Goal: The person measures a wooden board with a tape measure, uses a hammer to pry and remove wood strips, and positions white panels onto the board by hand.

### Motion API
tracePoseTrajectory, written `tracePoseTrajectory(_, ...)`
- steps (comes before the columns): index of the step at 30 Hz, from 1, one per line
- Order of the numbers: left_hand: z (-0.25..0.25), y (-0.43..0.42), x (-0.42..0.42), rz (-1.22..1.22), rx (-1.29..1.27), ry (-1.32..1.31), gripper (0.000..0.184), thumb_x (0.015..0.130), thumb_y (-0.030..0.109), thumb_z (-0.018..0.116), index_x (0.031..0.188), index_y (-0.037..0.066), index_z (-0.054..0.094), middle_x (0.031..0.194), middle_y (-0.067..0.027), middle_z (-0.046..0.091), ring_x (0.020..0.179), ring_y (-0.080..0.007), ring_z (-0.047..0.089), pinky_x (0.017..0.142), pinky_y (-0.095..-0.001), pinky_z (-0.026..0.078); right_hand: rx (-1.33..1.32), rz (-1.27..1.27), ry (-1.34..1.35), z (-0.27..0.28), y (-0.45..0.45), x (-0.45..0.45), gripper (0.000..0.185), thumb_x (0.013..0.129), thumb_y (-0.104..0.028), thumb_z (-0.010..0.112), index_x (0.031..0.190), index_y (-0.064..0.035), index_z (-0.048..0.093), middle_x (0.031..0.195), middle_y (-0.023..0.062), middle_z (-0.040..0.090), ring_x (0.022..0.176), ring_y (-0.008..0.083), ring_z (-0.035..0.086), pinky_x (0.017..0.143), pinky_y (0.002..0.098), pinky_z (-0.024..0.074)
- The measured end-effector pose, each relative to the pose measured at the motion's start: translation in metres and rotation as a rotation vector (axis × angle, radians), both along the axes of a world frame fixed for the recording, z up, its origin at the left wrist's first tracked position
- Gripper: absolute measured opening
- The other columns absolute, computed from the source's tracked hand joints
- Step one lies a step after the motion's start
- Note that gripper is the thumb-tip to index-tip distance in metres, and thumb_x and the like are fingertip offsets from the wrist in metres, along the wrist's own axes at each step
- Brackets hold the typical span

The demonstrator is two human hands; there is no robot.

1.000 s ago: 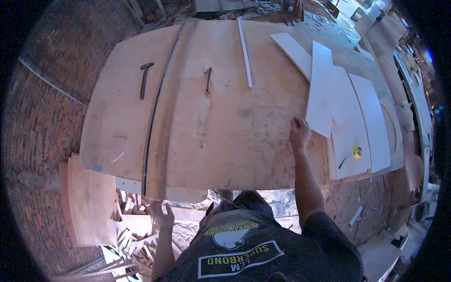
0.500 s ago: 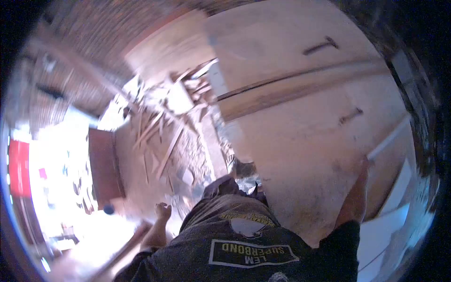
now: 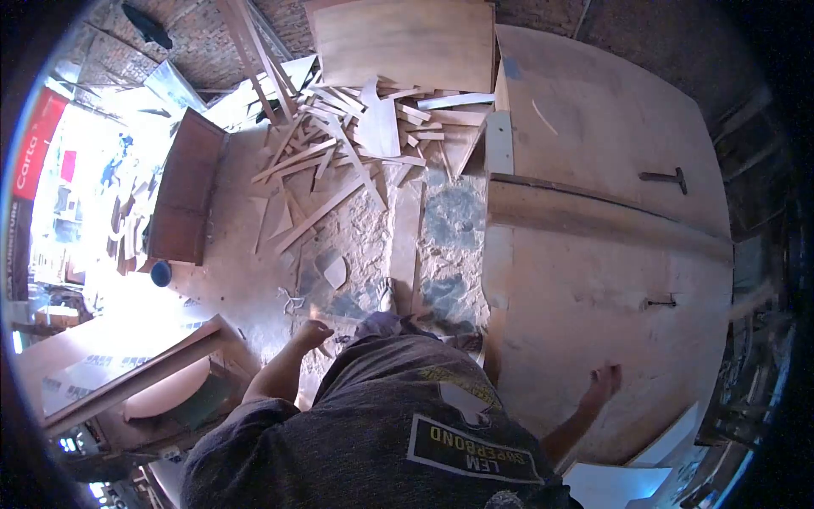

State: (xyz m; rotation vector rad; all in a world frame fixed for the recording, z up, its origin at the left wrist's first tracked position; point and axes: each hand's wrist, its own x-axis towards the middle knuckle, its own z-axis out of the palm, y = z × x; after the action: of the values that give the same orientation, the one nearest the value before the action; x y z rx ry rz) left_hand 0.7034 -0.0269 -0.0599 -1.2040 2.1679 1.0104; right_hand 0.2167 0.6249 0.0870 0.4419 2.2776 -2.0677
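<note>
My left hand [image 3: 313, 333] hangs beside my body over the floor, its fingers curled; whether it holds anything is too small to tell. To the right, my right hand [image 3: 604, 383] is over the large wooden worktable [image 3: 585, 297], fingers partly bent and blurred. A hammer [image 3: 666, 179] lies on the far part of the table, and a smaller metal tool [image 3: 661, 303] lies nearer my right hand. White panels [image 3: 615, 482] are at the table's lower right, below my right hand.
Wood offcuts [image 3: 339, 153] are heaped on the floor ahead, below a leaning wooden panel [image 3: 407, 42]. A brown cabinet [image 3: 182, 191] and a blue bucket [image 3: 161, 273] stand at left. Another table with boards [image 3: 127, 373] is at lower left.
The view has turned left, from the worktable towards the floor and offcuts. My right hand has left the white panels' edge, and my left hand has moved away from the table's near edge.
</note>
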Motion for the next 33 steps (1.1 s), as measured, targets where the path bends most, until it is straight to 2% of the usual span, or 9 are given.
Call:
tracePoseTrajectory(11, 0.037, -0.17, -0.075, 0.14, -0.013, 0.213, 0.036, 0.084, 0.036, 0.073, 0.102, 0.004, 0.075, 0.099, -0.0169, 0.075, 0.095, -0.0298, 0.072, 0.085, -0.0405, 0.055, -0.426, 0.951, -0.244, 0.111, -0.428, 0.049, 0.042, 0.084, -0.013, 0.073, 0.122, 0.0025, 0.063, 0.105, 0.0035, 0.066, 0.094, 0.0128, 0.061, 0.084, 0.0314, 0.0504)
tracePoseTrajectory(14, -0.03, -0.235, -0.047, -0.344, -0.266, 0.329, 0.035, 0.086, 0.035, 0.072, 0.101, 0.004, 0.075, 0.098, -0.0165, 0.075, 0.094, -0.0301, 0.071, 0.084, -0.0406, 0.055, -0.271, 1.099, -0.262, 0.104, -0.522, 0.017, 0.047, 0.083, -0.008, 0.077, 0.126, 0.0027, 0.062, 0.105, 0.0069, 0.069, 0.093, 0.0142, 0.065, 0.085, 0.0314, 0.0533)
tracePoseTrajectory(16, 0.02, -0.225, -0.062, -0.016, -0.124, 0.313, 0.036, 0.09, 0.039, 0.066, 0.101, 0.006, 0.075, 0.098, -0.0175, 0.074, 0.093, -0.034, 0.07, 0.083, -0.0428, 0.055, 0.098, 1.106, 0.086, 0.127, -0.596, -0.014, 0.059, 0.082, -0.012, 0.077, 0.137, -0.0021, 0.057, 0.122, 0.0125, 0.067, 0.106, 0.018, 0.065, 0.098, 0.0335, 0.0503)
tracePoseTrajectory(18, -0.035, -0.259, -0.033, -0.618, -0.382, 0.24, 0.035, 0.091, 0.04, 0.061, 0.102, 0.009, 0.076, 0.097, -0.0192, 0.073, 0.09, -0.0366, 0.069, 0.082, -0.0442, 0.055, 0.446, 0.767, 0.702, 0.136, -0.657, -0.042, 0.064, 0.084, -0.012, 0.074, 0.143, -0.0068, 0.05, 0.134, 0.0194, 0.056, 0.127, 0.0259, 0.055, 0.113, 0.0392, 0.0409)
tracePoseTrajectory(19, -0.011, -0.254, -0.043, -0.523, -0.327, 0.242, 0.035, 0.091, 0.039, 0.06, 0.099, 0.009, 0.075, 0.095, -0.0198, 0.072, 0.088, -0.0375, 0.068, 0.081, -0.0455, 0.054, 0.41, 0.718, 0.728, 0.154, -0.675, -0.053, 0.06, 0.084, -0.012, 0.073, 0.14, -0.0081, 0.053, 0.13, 0.0183, 0.059, 0.123, 0.0255, 0.058, 0.11, 0.0384, 0.0438)
tracePoseTrajectory(23, 0.008, -0.228, -0.058, -0.342, -0.213, 0.191, 0.041, 0.088, 0.041, 0.059, 0.088, 0.003, 0.074, 0.084, -0.0205, 0.071, 0.081, -0.0419, 0.067, 0.075, -0.0505, 0.051, 0.332, 0.803, 0.571, 0.164, -0.697, -0.072, 0.027, 0.088, -0.015, 0.07, 0.114, -0.0074, 0.066, 0.095, 0.0119, 0.068, 0.09, 0.0228, 0.068, 0.08, 0.0368, 0.0565)
tracePoseTrajectory(26, 0.04, -0.206, -0.099, -0.235, -0.275, 0.131, 0.038, 0.086, 0.038, 0.063, 0.084, 0.002, 0.074, 0.076, -0.0221, 0.069, 0.076, -0.0409, 0.068, 0.072, -0.0506, 0.051, 0.419, 0.767, 0.747, 0.089, -0.664, -0.064, 0.01, 0.089, -0.016, 0.069, 0.084, -0.0071, 0.069, 0.086, 0.0102, 0.067, 0.072, 0.0238, 0.066, 0.069, 0.0363, 0.0543)
tracePoseTrajectory(29, 0.033, -0.204, -0.147, 0.005, -0.232, 0.409, 0.027, 0.085, 0.028, 0.068, 0.078, 0.002, 0.072, 0.073, -0.0221, 0.068, 0.072, -0.0382, 0.068, 0.068, -0.0494, 0.051, 0.399, 0.629, 0.561, 0.031, -0.594, -0.08, 0.012, 0.088, -0.018, 0.071, 0.093, -0.0078, 0.073, 0.082, 0.0108, 0.07, 0.075, 0.0258, 0.069, 0.071, 0.0371, 0.0556)
tracePoseTrajectory(33, 0.016, -0.234, -0.253, -0.181, -0.196, 0.445, 0.022, 0.084, 0.02, 0.069, 0.076, 0.0, 0.067, 0.07, -0.0183, 0.064, 0.069, -0.0363, 0.063, 0.066, -0.0479, 0.049, 0.635, 0.181, 0.059, -0.011, -0.489, -0.179, 0.024, 0.092, -0.029, 0.067, 0.106, -0.0101, 0.072, 0.092, 0.0111, 0.074, 0.082, 0.0215, 0.072, 0.073, 0.0363, 0.0562)
